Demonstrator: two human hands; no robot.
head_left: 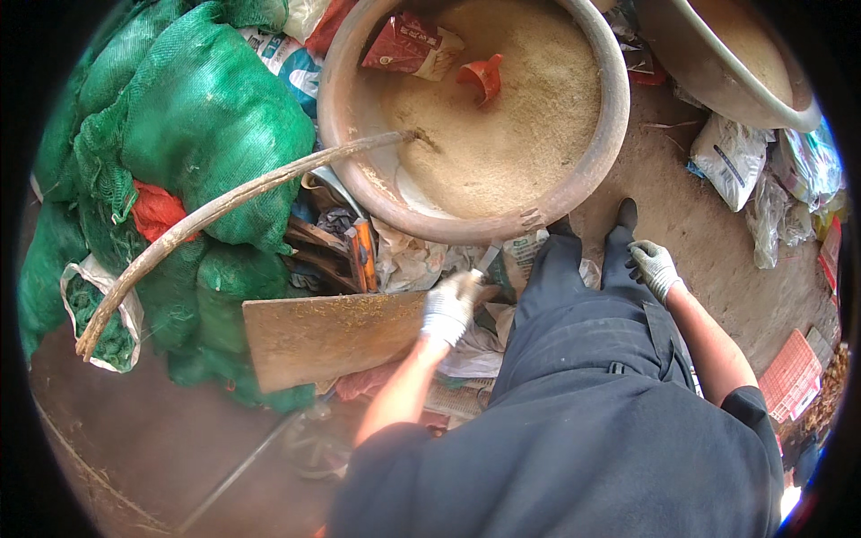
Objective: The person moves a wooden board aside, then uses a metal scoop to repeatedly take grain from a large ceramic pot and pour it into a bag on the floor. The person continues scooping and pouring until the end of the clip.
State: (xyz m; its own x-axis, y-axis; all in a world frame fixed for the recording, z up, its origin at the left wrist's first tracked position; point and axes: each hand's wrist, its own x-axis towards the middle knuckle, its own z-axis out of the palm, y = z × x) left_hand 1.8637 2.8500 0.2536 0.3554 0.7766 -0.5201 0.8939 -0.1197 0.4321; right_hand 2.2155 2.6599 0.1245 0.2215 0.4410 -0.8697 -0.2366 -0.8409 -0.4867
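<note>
My left hand, in a white knit glove, is closed round a short tool with a flat grey blade. It is over the right end of a wooden board, below the rim of a large clay vat. The vat holds tan, grainy material. On that lie a red scoop and a red-and-white packet. A long bent stick leans over the vat's rim. My right hand, gloved too, hangs beside my right leg with curled fingers. Whatever its palm may hold is hidden.
Green mesh sacks are piled at the left. An orange-handled tool stands among crumpled bags between them and the vat. At the upper right is a second vat, with plastic bags below it. A reddish panel lies at far right.
</note>
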